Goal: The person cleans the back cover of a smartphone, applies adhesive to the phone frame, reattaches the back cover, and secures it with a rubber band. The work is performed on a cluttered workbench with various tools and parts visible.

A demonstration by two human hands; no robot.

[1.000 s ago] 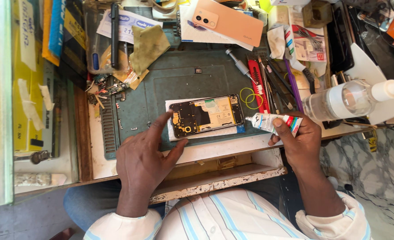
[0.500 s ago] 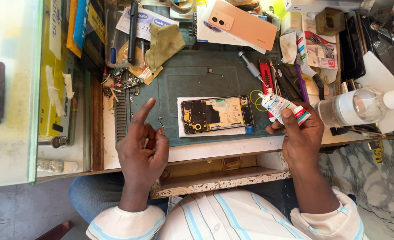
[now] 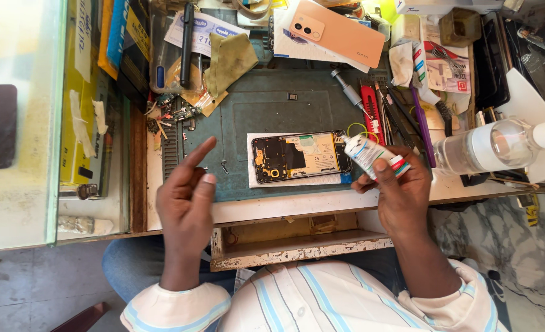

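The right hand (image 3: pixel 401 190) gripped a small white tube (image 3: pixel 371 155) with a red and green end, holding it just beside the right end of the opened phone (image 3: pixel 300 157). That phone lay back-up on a white pad (image 3: pixel 255 179) on the green mat (image 3: pixel 266 110) of the desk (image 3: pixel 285 206). The left hand (image 3: pixel 186 197) hovered empty above the mat's left edge, fingers loosely spread, index finger raised.

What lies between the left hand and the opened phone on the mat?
In the head view, only bare green mat and one small metal bit separate the left hand from the opened phone.
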